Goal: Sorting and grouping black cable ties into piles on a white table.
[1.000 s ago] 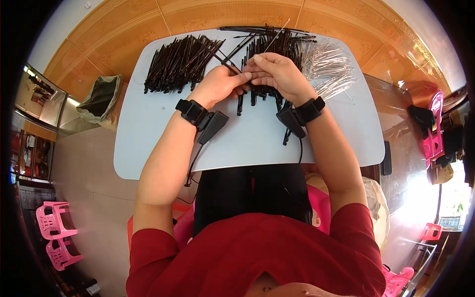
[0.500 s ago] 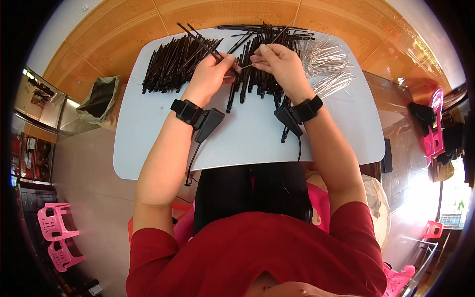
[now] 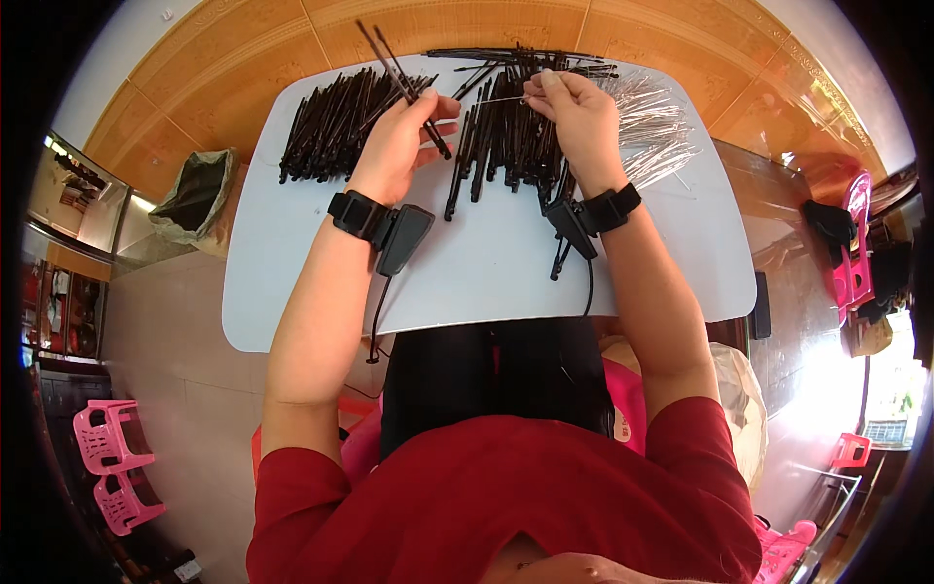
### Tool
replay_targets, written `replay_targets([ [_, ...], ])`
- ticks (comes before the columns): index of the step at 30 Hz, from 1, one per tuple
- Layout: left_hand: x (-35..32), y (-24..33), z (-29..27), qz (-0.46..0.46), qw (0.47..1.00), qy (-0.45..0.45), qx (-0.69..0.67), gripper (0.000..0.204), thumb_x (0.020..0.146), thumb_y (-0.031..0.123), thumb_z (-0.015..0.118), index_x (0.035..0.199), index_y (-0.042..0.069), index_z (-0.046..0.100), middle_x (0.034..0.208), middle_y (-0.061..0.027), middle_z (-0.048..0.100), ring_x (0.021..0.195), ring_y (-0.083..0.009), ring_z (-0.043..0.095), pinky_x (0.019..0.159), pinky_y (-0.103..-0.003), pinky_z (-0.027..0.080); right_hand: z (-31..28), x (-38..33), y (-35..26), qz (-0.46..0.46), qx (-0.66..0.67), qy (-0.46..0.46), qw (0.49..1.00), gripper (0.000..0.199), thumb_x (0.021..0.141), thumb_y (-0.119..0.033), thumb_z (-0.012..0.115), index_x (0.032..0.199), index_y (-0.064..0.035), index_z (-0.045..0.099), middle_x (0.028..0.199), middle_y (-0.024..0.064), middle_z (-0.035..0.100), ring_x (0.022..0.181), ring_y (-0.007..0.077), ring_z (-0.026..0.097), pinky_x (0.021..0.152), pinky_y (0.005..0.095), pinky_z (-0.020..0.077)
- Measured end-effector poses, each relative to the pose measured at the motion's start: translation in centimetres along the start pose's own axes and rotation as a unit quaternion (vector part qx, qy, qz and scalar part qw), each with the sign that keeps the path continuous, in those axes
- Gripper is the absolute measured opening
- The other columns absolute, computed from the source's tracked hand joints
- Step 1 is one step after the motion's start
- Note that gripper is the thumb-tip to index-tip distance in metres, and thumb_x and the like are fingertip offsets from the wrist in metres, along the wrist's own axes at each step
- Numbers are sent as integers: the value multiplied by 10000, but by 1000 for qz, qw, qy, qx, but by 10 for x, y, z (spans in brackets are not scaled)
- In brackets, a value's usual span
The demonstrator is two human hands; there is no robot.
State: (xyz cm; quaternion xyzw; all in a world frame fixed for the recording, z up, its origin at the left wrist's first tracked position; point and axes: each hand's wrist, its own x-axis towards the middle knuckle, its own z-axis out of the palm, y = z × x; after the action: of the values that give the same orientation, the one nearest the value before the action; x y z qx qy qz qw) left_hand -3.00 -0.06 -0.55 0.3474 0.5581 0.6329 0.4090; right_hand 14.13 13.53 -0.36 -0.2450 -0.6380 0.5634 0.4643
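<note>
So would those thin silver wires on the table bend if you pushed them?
Probably. The thin silver wires look hair-fine, so likely springy and very light. The heap lies splayed and tangled, so one may drag others. The right hand pinches one; it seems to stay straight.

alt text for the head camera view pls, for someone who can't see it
Seen from above, a person's left hand holds thin black sticks while the right hand pinches a thin silver wire, over a white table. Piles of black sticks and silver wires lie on it.
</note>
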Motion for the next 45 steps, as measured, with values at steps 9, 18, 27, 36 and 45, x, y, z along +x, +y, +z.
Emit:
replay_targets([
  [9,-6,3,5,-83,991,-97,38,218,988,187,532,1129,33,592,1037,-96,658,901,-178,661,738,-283,557,-4,-4,-12,9,-215,-61,975,326,954,-269,629,1083,24,689,944,63,701,824,122,637,706,238,512],
  [18,-9,3,13,-88,970,-208,87,179,937,56,568,1097,-22,587,975,-84,686,879,-157,668,747,-285,565,6,-15,-11,71,13,-239,968,299,967,-235,604,1069,33,688,990,70,692,948,135,613,845,270,485],
  [27,-7,3,11,-26,992,-110,60,242,930,62,614,1160,-16,626,1054,-63,666,910,-150,655,840,-271,548,0,-7,-11,106,220,-114,963,257,977,-208,592,1095,13,649,984,52,660,885,144,611,849,305,513],
  [36,-8,6,14,7,992,-123,37,259,906,2,625,1161,-15,584,1045,-67,638,920,-165,657,843,-284,553,1,-3,4,121,203,-112,965,206,986,-179,581,1087,-4,622,950,55,649,848,133,612,795,282,538],
  [45,-8,3,15,38,992,-116,15,290,888,-16,643,1160,2,543,1018,-69,635,916,-175,661,823,-292,564,-3,-1,9,189,249,-172,934,184,983,-165,582,1076,-12,621,935,44,649,819,130,616,770,266,540],
])
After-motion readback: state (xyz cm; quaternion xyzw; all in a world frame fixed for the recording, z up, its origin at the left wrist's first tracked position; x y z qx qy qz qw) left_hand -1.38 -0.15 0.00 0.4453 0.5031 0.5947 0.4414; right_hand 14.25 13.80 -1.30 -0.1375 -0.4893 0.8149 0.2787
